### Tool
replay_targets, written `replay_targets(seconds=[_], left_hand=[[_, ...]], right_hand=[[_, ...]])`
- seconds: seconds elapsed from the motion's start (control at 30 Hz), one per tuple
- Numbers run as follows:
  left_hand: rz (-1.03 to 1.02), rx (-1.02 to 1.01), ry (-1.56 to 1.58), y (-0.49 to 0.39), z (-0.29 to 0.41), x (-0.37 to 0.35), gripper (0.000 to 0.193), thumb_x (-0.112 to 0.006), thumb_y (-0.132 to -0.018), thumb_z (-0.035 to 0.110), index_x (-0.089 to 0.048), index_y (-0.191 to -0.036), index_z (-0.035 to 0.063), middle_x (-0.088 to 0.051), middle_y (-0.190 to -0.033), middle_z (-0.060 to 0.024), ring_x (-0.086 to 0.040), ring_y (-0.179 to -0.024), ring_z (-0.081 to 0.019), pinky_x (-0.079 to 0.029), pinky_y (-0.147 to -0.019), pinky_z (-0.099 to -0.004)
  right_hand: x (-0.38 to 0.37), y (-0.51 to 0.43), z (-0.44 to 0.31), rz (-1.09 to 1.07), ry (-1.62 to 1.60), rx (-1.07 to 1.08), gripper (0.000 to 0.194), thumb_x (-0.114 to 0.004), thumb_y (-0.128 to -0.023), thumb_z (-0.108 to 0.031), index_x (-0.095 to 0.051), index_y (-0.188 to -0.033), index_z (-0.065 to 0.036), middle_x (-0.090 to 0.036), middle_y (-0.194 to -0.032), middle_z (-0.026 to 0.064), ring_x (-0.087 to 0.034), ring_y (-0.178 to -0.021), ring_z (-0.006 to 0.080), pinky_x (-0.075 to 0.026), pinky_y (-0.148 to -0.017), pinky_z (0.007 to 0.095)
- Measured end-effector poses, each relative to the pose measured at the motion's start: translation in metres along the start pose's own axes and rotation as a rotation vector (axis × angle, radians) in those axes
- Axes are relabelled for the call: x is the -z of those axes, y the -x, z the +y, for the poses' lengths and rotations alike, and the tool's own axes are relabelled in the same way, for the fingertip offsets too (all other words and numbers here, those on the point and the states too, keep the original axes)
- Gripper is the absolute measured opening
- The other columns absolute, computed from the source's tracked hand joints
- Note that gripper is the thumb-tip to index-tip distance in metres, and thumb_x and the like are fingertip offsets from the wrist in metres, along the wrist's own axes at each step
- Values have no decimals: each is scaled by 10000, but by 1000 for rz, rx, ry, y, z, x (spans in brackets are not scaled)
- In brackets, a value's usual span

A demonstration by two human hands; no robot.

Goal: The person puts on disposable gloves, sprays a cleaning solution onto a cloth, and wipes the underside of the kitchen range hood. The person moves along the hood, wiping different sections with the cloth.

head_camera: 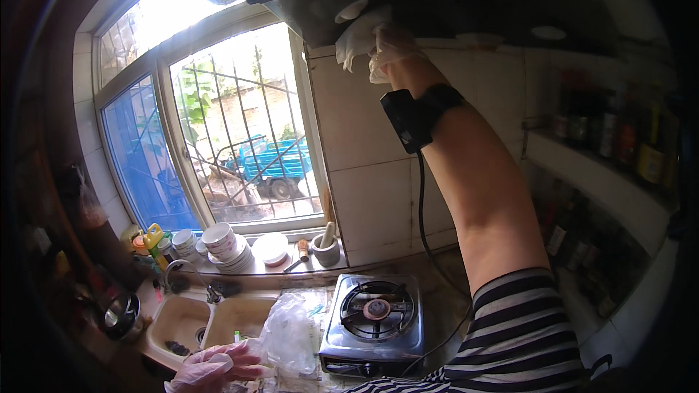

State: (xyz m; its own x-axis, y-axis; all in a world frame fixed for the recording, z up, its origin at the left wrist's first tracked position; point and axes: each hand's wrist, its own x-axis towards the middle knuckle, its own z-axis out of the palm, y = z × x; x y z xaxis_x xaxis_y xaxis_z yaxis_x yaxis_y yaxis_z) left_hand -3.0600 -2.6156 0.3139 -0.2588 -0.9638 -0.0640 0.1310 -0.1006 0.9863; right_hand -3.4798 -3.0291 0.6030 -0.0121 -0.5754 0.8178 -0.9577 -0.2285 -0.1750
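Note:
My right hand (394, 46), in a thin clear plastic glove, is raised to the dark range hood (437, 13). It holds a white wipe or cloth (357, 38) against the hood's lower face. A black strapped device (407, 120) with a cable sits on my right wrist. Low in the view, my left hand (215, 368) is also gloved, with fingers extended and nothing visible in them. It hovers near a crumpled clear plastic bag (289, 333) on the counter. To the bag's right stands a single-burner gas stove (374, 316).
A double sink (177, 319) with a faucet (210, 295) lies at left. Stacked bowls (218, 237) and plates, a round lidded container (271, 248), and a stone mortar (326, 251) with pestle line the windowsill. Bottles (609, 131) crowd the right-hand shelf. The cable (423, 202) hangs beside the stove.

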Motion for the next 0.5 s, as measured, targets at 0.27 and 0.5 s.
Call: replay_targets(seconds=[0.27, 0.5], left_hand=[[94, -51, -2, 19, -5, -6, 558, -547, -974, 263, -415, -1406, -65, -596, -1280, -224, -625, -1124, -352, -501, -974, -456], [134, -4, 28, 26, -5, -6, 563, -557, -971, 262, -413, -1411, -59, -603, -1269, -228, -634, -1107, -347, -508, -967, -445]], right_hand=[[23, 23, -24, -36, 233, 85, 271, -636, -914, -156, -600, -1155, -36, -620, -1059, 92, -620, -917, 173, -518, -770, 301], [19, 17, -31, 249, -549, 343, 198, -615, -893, -128, -660, -1054, -23, -646, -976, 65, -621, -862, 148, -511, -698, 288]])
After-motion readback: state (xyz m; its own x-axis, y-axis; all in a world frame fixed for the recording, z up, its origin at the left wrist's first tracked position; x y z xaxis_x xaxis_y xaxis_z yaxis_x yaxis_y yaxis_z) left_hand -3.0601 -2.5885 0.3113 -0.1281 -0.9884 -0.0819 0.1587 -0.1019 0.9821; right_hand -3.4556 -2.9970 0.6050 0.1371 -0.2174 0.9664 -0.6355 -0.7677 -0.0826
